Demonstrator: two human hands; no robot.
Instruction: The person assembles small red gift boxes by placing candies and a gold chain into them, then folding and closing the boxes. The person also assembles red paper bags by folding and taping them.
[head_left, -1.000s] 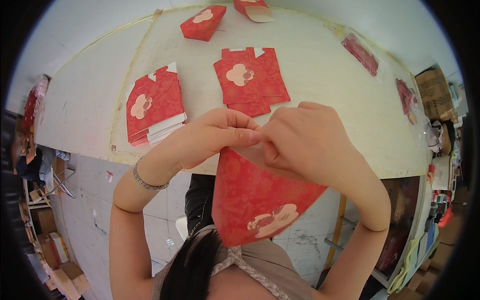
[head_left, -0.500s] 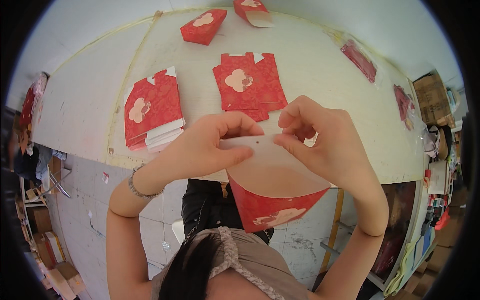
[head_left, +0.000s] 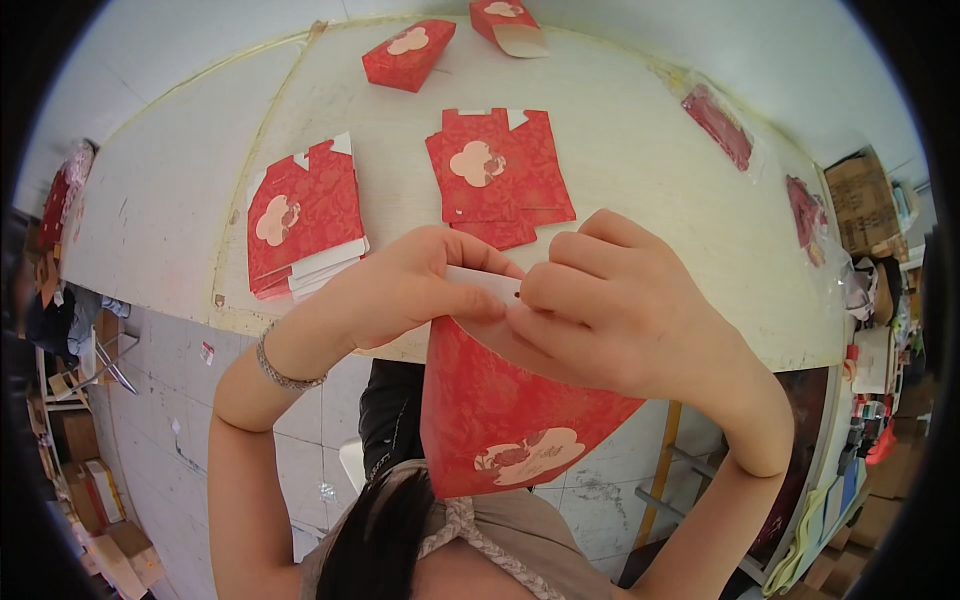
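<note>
A red paper gift box (head_left: 530, 430) with a white inside and a pale flower-shaped label is tilted in front of my chest, over the table's near edge. My left hand (head_left: 425, 285) pinches its white upper flap between thumb and fingers. Beside a small punched hole in that flap, my right hand (head_left: 600, 310) is closed in a pinch. Whatever its fingertips hold is hidden behind the fingers. The right hand also covers much of the box's opening.
Flat folded red boxes (head_left: 500, 165) lie on the pale table (head_left: 640, 130), with a stack of more (head_left: 305, 215) to the left. Two formed red boxes, one (head_left: 408, 55) lying on its side, sit at the far edge. Bagged dark red items (head_left: 718, 125) lie at right.
My right hand has moved left and closed in at the hole. The box has tipped, so its red front shows more and its open inside less.
</note>
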